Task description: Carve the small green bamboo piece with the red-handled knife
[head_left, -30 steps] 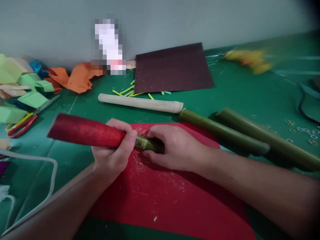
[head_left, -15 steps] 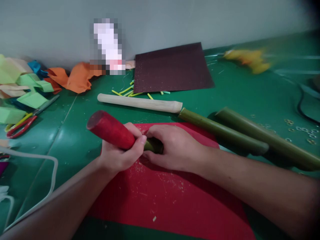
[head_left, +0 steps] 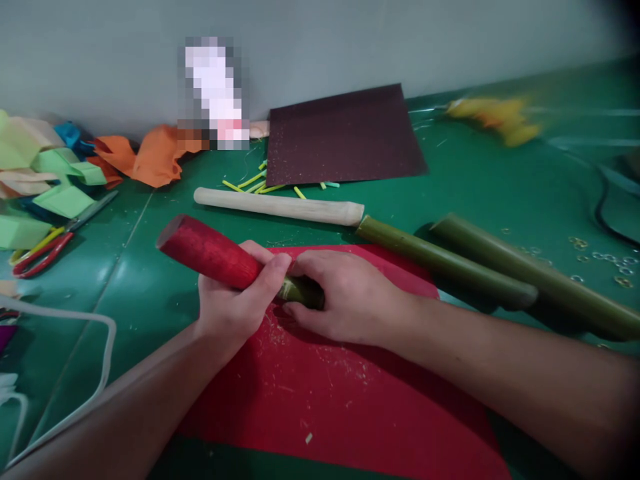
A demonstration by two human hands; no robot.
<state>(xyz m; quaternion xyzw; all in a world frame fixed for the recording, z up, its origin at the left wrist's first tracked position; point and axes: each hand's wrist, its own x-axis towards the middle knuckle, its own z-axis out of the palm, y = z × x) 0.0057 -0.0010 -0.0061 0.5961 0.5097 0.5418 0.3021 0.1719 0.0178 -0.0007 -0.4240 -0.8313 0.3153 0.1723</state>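
My left hand is closed around a thick red wooden handle, which slants up and to the left. Its working end is hidden behind my fingers, so I cannot tell what tool it is. A short piece of green bamboo lies between my hands, and my right hand grips it with thumb and fingers curled round. A pale scraped patch shows on the bamboo near my left thumb. Under both hands lies a red sheet sprinkled with fine shavings.
Behind my hands lie a pale stick and two green bamboo lengths. Further back is a dark brown sheet. Scissors and crumpled coloured paper are at left, near a white cable. Small rings are scattered at right.
The red handle has tipped further to the left and lies flatter. My left hand has turned with it, and more of the bamboo shows between my hands. My right hand has barely moved.
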